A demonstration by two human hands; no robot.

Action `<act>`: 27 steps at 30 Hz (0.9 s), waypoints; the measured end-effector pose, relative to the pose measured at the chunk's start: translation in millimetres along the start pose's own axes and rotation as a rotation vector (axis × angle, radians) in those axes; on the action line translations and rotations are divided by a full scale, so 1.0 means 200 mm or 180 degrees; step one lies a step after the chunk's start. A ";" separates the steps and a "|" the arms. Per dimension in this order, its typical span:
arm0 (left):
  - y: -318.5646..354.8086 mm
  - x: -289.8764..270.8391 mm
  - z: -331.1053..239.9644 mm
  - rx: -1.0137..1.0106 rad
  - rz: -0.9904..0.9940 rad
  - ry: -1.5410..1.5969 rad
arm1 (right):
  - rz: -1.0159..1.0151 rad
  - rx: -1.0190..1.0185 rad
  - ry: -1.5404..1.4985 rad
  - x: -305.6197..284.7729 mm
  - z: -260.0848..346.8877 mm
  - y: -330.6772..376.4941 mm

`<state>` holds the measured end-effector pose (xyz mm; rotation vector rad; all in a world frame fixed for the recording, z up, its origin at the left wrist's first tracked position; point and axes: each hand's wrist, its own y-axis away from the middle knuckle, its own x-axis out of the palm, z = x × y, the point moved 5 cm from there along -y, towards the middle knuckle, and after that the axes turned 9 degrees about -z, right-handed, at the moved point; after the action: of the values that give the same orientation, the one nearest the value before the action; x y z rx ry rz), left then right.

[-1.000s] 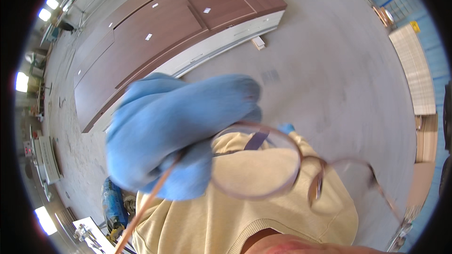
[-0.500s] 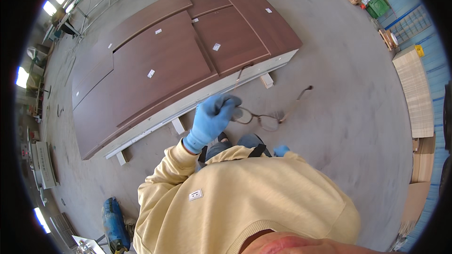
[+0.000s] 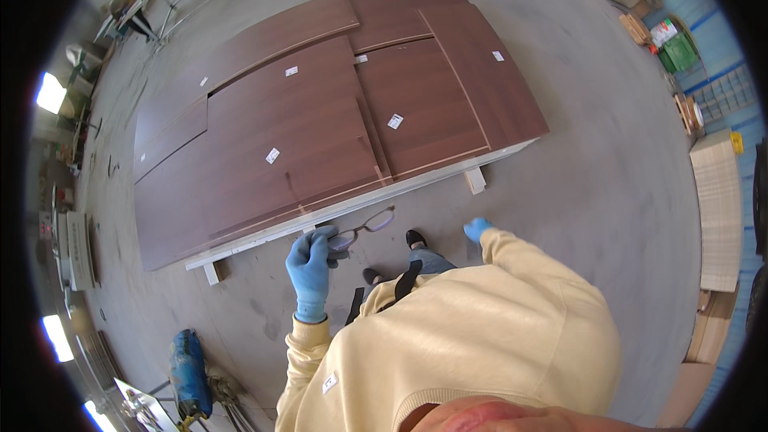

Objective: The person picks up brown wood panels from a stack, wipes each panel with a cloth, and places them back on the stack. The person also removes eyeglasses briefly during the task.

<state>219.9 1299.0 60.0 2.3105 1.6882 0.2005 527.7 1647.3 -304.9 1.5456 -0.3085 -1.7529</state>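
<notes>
My left hand (image 3: 310, 268), in a blue glove with dark fingertips, is closed on a pair of eyeglasses (image 3: 362, 229). It pinches them at the left lens end, and the thin frame reaches out to the right in front of the panel stack. One temple points up over the panels. My right hand (image 3: 478, 229), also in a blue glove, hangs away from my body above the floor, near a pale support block. Its fingers are too small and foreshortened to make out. Brown panels (image 3: 264, 120) with small white labels lie stacked beyond my hands.
Pale blocks (image 3: 475, 181) hold the stack off the grey floor. A blue tank (image 3: 190, 372) stands at lower left. Along the right wall are a stack of light boards (image 3: 714, 212) and a green bin (image 3: 678, 52). A person (image 3: 128, 12) is at far left, beside metal racks.
My left hand has moved left and down with the eyeglasses, which are turned. My right hand has come further out from my side. The whole view has shifted, showing more of my feet.
</notes>
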 end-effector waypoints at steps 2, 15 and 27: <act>0.00 -0.15 0.07 -0.0081 -0.0372 0.0002 | -0.0308 -0.0226 0.0225 -0.19 0.36 -0.12; 0.62 -1.65 0.52 -0.0443 -0.2564 0.0893 | 0.2830 -0.3889 -0.2348 0.57 2.73 1.57; 1.26 -2.98 0.93 -0.0541 -0.3575 0.1878 | 0.3684 -0.3220 -0.0708 1.81 3.43 2.97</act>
<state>314.5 635.9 -13.2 0.9289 2.7979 0.7627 128.5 797.2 -37.4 0.2601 -0.2640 -0.8426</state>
